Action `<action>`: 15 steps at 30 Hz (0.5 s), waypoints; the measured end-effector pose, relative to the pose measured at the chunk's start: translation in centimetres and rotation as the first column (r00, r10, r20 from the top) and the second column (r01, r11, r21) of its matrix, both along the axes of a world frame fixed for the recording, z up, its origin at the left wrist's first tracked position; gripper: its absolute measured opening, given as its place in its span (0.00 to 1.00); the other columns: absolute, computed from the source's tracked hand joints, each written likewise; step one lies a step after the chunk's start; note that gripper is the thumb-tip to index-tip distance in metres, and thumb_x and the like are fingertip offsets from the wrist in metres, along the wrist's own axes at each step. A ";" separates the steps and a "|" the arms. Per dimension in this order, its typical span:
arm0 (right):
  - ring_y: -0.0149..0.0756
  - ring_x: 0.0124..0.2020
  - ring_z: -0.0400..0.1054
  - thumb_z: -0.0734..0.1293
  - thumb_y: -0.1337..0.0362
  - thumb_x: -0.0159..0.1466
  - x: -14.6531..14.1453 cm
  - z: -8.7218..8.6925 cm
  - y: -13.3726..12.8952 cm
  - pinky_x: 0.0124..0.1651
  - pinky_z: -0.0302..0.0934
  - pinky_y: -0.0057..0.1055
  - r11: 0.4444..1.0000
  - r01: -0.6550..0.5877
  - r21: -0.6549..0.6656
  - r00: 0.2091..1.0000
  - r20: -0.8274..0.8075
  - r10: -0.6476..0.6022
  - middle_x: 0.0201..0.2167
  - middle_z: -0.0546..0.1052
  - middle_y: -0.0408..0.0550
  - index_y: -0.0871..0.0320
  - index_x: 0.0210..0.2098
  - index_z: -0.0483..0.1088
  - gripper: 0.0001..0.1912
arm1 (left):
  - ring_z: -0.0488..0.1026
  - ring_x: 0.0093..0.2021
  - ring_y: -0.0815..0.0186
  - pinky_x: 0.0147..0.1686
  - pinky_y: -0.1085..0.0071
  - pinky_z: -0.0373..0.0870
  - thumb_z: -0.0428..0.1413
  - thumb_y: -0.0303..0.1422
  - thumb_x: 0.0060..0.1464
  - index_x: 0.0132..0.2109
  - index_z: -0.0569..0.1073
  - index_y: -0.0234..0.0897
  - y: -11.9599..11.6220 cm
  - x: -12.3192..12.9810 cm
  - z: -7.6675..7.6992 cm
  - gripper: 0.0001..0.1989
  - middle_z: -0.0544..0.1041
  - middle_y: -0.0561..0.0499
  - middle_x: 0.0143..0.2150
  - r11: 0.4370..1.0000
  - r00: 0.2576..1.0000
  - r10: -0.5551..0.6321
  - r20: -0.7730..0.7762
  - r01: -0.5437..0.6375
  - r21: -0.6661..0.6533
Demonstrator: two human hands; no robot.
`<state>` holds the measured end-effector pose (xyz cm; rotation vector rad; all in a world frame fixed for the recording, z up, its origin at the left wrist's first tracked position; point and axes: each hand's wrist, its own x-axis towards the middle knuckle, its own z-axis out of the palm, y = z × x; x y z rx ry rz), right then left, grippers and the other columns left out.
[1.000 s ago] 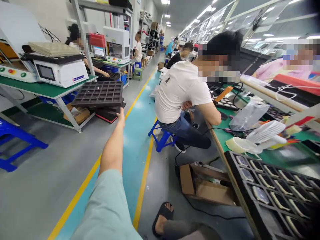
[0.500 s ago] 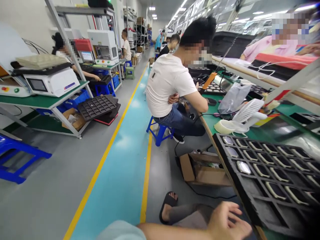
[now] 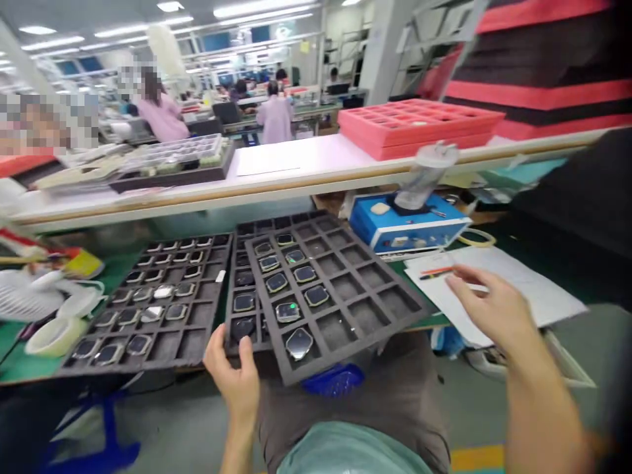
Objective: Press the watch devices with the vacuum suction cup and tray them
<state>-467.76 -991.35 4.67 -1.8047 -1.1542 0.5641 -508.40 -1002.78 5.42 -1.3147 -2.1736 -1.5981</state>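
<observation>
My left hand (image 3: 233, 372) is at the front edge of the dark foam trays, its thumb and fingers apart. Just beyond its fingertips, a watch face (image 3: 243, 327) lies in the lower tray (image 3: 261, 339). Over that tray rests a tilted upper foam tray (image 3: 380, 326), with square watch faces (image 3: 287, 311) in its left columns; one shows a green spot. To the right, my right hand (image 3: 491, 306) hovers over white papers (image 3: 538, 283), thumb and forefinger apart. A thin red-and-black pen (image 3: 436, 272) lies by its fingertips; whether they touch is unclear.
Another foam tray of watch faces (image 3: 170, 342) is at left, beside a white fan (image 3: 32, 296) and a tape roll (image 3: 55, 337). A blue box (image 3: 409, 220) stands behind the papers. Above runs a shelf (image 3: 276, 197) with red foam trays (image 3: 419, 125).
The view has swung from the aisle and a seated co-worker on the left round to the bench in front. Both my hands now show, where one did before.
</observation>
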 end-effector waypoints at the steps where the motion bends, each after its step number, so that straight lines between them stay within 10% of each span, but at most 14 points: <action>1: 0.50 0.50 0.73 0.67 0.58 0.66 -0.3 -0.4 0.4 0.53 0.64 0.43 0.999 -0.045 -0.005 0.997 -0.059 0.045 0.52 0.78 0.64 0.60 0.49 0.76 0.17 | 0.68 0.60 0.51 0.62 0.52 0.62 0.55 0.45 0.62 0.58 0.71 0.39 0.2 -0.2 0.6 0.22 0.73 0.38 0.58 1.000 0.999 -0.008 -0.034 0.008 -0.014; 4: 0.51 0.53 0.73 0.64 0.50 0.65 -2.0 -0.7 1.3 0.57 0.65 0.43 0.963 -0.270 0.006 0.950 -0.163 0.268 0.53 0.78 0.60 0.59 0.52 0.75 0.24 | 0.71 0.58 0.50 0.62 0.49 0.63 0.52 0.46 0.64 0.56 0.74 0.40 1.1 -0.6 2.2 0.20 0.77 0.39 0.55 0.989 0.986 -0.115 -0.119 0.103 -0.104; 8: 0.52 0.60 0.70 0.66 0.46 0.63 -3.6 0.0 2.6 0.64 0.62 0.45 0.847 -0.530 -0.049 0.838 -0.187 0.513 0.57 0.77 0.53 0.55 0.52 0.76 0.26 | 0.63 0.68 0.43 0.69 0.34 0.37 0.51 0.46 0.63 0.52 0.78 0.42 2.9 0.2 2.7 0.20 0.78 0.41 0.58 0.908 0.948 -0.296 -0.116 0.241 -0.343; 15: 0.57 0.47 0.78 0.73 0.45 0.55 -4.1 1.2 4.8 0.47 0.76 0.47 0.697 -0.698 -0.163 0.554 -0.740 0.381 0.45 0.83 0.55 0.53 0.47 0.79 0.26 | 0.49 0.75 0.45 0.71 0.43 0.27 0.59 0.42 0.57 0.57 0.78 0.40 3.0 3.6 3.8 0.23 0.73 0.43 0.64 0.895 0.912 -0.302 0.276 0.372 -0.249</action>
